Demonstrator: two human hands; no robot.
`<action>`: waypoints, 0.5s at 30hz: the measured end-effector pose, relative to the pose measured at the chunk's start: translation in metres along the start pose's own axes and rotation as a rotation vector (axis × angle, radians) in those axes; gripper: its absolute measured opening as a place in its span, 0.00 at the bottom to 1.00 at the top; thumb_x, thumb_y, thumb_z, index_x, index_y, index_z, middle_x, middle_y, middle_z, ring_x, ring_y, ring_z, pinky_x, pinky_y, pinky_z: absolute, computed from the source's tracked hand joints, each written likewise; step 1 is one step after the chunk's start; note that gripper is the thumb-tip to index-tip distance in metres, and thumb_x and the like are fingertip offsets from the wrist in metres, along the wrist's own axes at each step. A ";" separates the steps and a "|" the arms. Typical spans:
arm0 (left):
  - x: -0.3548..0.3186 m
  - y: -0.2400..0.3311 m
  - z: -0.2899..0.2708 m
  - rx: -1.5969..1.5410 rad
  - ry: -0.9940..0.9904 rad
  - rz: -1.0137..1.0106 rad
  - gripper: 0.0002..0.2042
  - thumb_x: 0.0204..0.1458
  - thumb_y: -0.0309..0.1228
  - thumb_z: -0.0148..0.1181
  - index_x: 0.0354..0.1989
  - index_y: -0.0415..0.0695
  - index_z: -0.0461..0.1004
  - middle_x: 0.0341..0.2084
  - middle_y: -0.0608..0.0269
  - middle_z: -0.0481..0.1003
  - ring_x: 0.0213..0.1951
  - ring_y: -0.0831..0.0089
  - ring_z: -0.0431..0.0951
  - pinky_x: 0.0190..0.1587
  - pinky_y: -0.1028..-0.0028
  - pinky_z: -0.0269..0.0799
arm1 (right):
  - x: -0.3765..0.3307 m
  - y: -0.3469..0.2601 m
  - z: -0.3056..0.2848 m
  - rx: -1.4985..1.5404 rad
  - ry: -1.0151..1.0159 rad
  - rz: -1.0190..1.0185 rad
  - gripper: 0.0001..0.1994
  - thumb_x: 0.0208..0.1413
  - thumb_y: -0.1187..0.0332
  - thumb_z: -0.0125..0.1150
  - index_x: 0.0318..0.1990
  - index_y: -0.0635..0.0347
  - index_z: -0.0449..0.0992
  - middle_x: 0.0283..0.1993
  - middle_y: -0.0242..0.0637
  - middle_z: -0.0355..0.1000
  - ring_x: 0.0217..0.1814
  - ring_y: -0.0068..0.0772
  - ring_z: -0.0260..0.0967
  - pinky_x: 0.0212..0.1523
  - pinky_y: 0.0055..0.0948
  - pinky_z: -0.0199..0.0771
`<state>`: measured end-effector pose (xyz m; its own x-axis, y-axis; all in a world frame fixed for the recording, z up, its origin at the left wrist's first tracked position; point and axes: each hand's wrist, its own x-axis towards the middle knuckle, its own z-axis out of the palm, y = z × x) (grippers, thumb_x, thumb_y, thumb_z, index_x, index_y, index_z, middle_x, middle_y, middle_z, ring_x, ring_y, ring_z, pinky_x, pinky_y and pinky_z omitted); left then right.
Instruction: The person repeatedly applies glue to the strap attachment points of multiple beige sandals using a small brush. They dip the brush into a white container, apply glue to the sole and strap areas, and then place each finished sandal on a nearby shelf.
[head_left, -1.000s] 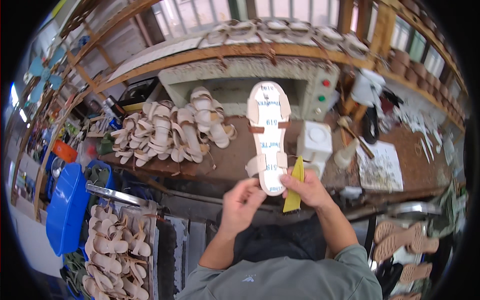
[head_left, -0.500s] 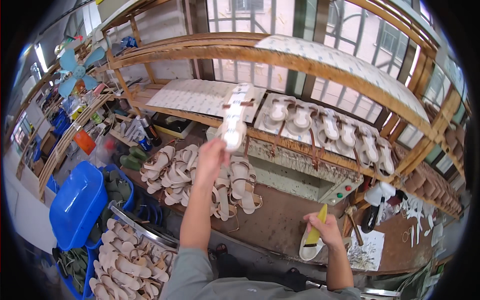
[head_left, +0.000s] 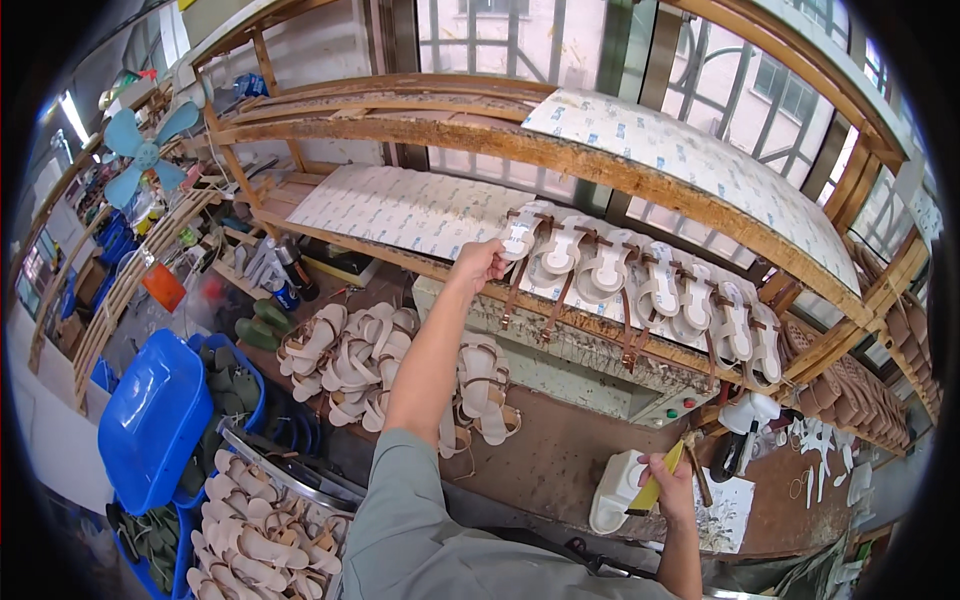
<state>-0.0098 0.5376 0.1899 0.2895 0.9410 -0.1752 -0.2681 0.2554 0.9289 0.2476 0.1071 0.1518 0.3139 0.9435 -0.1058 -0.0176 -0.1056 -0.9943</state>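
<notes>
My left hand (head_left: 482, 265) is stretched out to the shelf, its fingers closed on the near end of a white-soled sandal (head_left: 523, 234) with brown straps. That sandal lies at the left end of a row of similar sandals (head_left: 612, 265), their straps hanging over the shelf edge. Low on the right, my right hand (head_left: 670, 483) grips a flat yellow brush (head_left: 650, 492) with a dark end. The brush is tilted beside a white plastic tub (head_left: 614, 492) on the bench; whether its tip touches the tub is unclear.
Piles of beige sandals lie on the bench (head_left: 545, 425) and at lower left (head_left: 255, 530). Blue bins (head_left: 155, 420) with green pieces stand at left. A wooden upper shelf (head_left: 600, 160) crosses above the row. A hammer (head_left: 697, 468), a lamp-like white tool (head_left: 745, 415) and scissors (head_left: 797, 484) are at right.
My left hand has moved the sandal from mid-air onto the shelf at the row's left end. My right hand has shifted slightly right and down with the brush, away from over the tub.
</notes>
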 end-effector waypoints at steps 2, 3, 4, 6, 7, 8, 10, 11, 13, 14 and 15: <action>-0.018 0.003 -0.003 0.074 0.038 0.101 0.08 0.49 0.28 0.54 0.32 0.34 0.71 0.17 0.63 0.69 0.17 0.78 0.68 0.18 0.79 0.65 | 0.002 -0.004 0.001 -0.060 0.017 0.018 0.17 0.59 0.57 0.53 0.37 0.66 0.75 0.23 0.33 0.72 0.25 0.19 0.65 0.28 0.19 0.63; -0.031 0.004 -0.009 0.102 0.058 0.207 0.09 0.50 0.28 0.54 0.34 0.35 0.71 0.18 0.64 0.70 0.18 0.78 0.69 0.20 0.79 0.66 | 0.003 -0.007 0.003 -0.086 0.012 0.045 0.18 0.59 0.56 0.53 0.38 0.66 0.75 0.23 0.33 0.72 0.25 0.19 0.66 0.28 0.19 0.64; -0.046 -0.003 -0.015 0.137 0.078 0.298 0.09 0.51 0.29 0.55 0.37 0.35 0.71 0.18 0.64 0.70 0.18 0.79 0.69 0.21 0.79 0.67 | 0.003 -0.011 0.005 -0.123 0.064 0.077 0.20 0.60 0.55 0.51 0.38 0.67 0.74 0.23 0.33 0.72 0.24 0.19 0.66 0.28 0.19 0.64; -0.083 -0.030 -0.023 0.221 0.123 0.460 0.09 0.53 0.31 0.55 0.37 0.37 0.72 0.21 0.67 0.71 0.21 0.81 0.69 0.23 0.80 0.67 | -0.001 0.003 -0.011 -0.127 0.117 0.120 0.21 0.61 0.54 0.48 0.37 0.68 0.74 0.22 0.35 0.71 0.21 0.21 0.67 0.23 0.21 0.66; -0.103 -0.050 -0.039 0.265 -0.017 0.351 0.10 0.54 0.30 0.53 0.39 0.37 0.72 0.24 0.69 0.71 0.24 0.84 0.69 0.25 0.81 0.66 | -0.002 0.006 -0.016 -0.066 0.106 0.167 0.20 0.61 0.55 0.49 0.36 0.69 0.74 0.22 0.36 0.72 0.21 0.22 0.67 0.23 0.21 0.66; -0.118 -0.082 -0.058 0.353 -0.140 0.196 0.10 0.53 0.29 0.54 0.40 0.37 0.71 0.24 0.67 0.72 0.24 0.80 0.70 0.26 0.78 0.68 | -0.006 0.008 -0.018 -0.005 0.102 0.215 0.20 0.61 0.56 0.49 0.36 0.69 0.74 0.23 0.37 0.72 0.20 0.23 0.68 0.23 0.22 0.67; -0.151 -0.152 -0.093 0.747 -0.272 0.170 0.11 0.49 0.25 0.55 0.41 0.36 0.71 0.28 0.59 0.72 0.29 0.72 0.72 0.32 0.73 0.70 | -0.009 0.019 -0.014 0.052 0.087 0.192 0.18 0.60 0.59 0.51 0.37 0.70 0.74 0.24 0.38 0.72 0.19 0.25 0.68 0.24 0.22 0.68; -0.165 -0.181 -0.103 1.066 -0.277 0.296 0.13 0.45 0.22 0.55 0.42 0.35 0.71 0.32 0.53 0.72 0.34 0.68 0.73 0.37 0.70 0.71 | -0.007 0.026 -0.013 0.085 0.075 0.170 0.17 0.59 0.60 0.52 0.37 0.70 0.74 0.24 0.39 0.73 0.19 0.25 0.68 0.24 0.23 0.68; -0.180 -0.213 -0.103 1.445 -0.130 0.526 0.14 0.42 0.20 0.54 0.41 0.35 0.72 0.40 0.49 0.69 0.41 0.60 0.71 0.45 0.66 0.68 | -0.006 0.036 -0.002 0.129 0.049 0.133 0.16 0.58 0.62 0.55 0.39 0.71 0.74 0.25 0.40 0.73 0.19 0.27 0.69 0.24 0.23 0.69; -0.183 -0.223 -0.102 1.635 -0.051 0.650 0.15 0.40 0.19 0.54 0.40 0.35 0.73 0.45 0.47 0.68 0.45 0.56 0.69 0.48 0.64 0.66 | -0.007 0.042 0.003 0.156 0.036 0.111 0.15 0.57 0.63 0.56 0.40 0.72 0.74 0.25 0.41 0.73 0.20 0.27 0.69 0.24 0.23 0.69; -0.175 -0.225 -0.102 1.567 -0.015 0.623 0.13 0.39 0.21 0.54 0.36 0.36 0.75 0.54 0.50 0.61 0.51 0.51 0.64 0.53 0.62 0.61 | -0.008 0.049 0.006 0.201 -0.002 0.102 0.15 0.56 0.65 0.57 0.42 0.72 0.73 0.26 0.42 0.73 0.21 0.29 0.70 0.25 0.23 0.70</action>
<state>-0.0939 0.3382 -0.0222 0.5095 0.8019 0.3120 0.7664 -0.5878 0.2591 0.2384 0.0968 0.1036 0.2994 0.9317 -0.2055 -0.2379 -0.1356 -0.9618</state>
